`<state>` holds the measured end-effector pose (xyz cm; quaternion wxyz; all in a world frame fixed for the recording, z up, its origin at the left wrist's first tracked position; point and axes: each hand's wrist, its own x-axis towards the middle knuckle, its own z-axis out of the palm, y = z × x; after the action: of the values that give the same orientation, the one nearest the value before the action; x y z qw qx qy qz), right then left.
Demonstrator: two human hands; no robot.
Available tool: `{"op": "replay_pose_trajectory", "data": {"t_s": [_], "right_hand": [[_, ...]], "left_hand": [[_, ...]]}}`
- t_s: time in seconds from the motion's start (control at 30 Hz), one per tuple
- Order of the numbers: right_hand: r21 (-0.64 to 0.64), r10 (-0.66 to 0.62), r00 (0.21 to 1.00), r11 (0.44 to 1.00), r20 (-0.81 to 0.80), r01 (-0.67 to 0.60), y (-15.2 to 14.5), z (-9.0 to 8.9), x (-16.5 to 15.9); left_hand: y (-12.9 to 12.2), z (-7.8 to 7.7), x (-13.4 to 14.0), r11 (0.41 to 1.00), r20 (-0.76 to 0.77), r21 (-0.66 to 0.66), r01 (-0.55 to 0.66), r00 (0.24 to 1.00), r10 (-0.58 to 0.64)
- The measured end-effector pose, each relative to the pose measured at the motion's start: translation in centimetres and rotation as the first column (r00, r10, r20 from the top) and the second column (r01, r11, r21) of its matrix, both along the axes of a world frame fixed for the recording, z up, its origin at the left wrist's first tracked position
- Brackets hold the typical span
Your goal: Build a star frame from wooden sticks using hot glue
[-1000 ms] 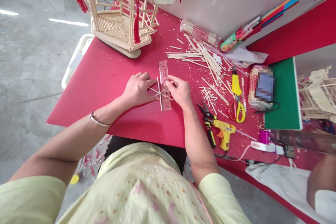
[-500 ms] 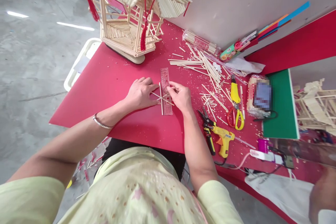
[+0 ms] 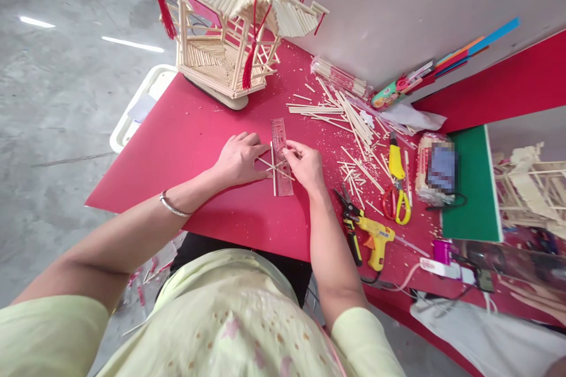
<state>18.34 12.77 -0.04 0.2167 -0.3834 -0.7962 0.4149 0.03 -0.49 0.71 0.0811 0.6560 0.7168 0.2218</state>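
At ruler (image 3: 278, 136), left hand (image 3: 239, 159) palm-down, right (image 3: 306, 167) curled

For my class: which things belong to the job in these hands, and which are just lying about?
Seemingly in the job:
thin crossed sticks, between left hand and right hand
transparent ruler

Seemingly lying or standing by:
yellow glue gun
black-and-yellow pliers
loose sticks
tasselled stick pavilion model

Grey flr (image 3: 71, 88) w/ 2 bright light strips (image 3: 132, 44); pale wall (image 3: 375, 6) behind red tbl (image 3: 154, 177)

Light is bright, with glare streaks (image 3: 132, 44) on the floor (image 3: 79, 106) and stretched edges.
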Motion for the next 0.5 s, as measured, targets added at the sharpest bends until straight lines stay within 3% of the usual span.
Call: {"op": "replay_pose_trajectory", "data": {"t_s": [0.27,0.5], "right_hand": [[0.009,0.0,1.0,1.0,0.008,0.0,-0.1,0.2,-0.1],[0.008,-0.038,0.997,0.999,-0.067,0.038,0.1,1.8,0.6]], "left_hand": [[0.0,0.1,0.0,1.0,0.001,0.0,0.002,1.0,-0.002],[0.0,0.1,-0.2,1.0,0.034,0.017,0.021,0.999,-0.021]]}}
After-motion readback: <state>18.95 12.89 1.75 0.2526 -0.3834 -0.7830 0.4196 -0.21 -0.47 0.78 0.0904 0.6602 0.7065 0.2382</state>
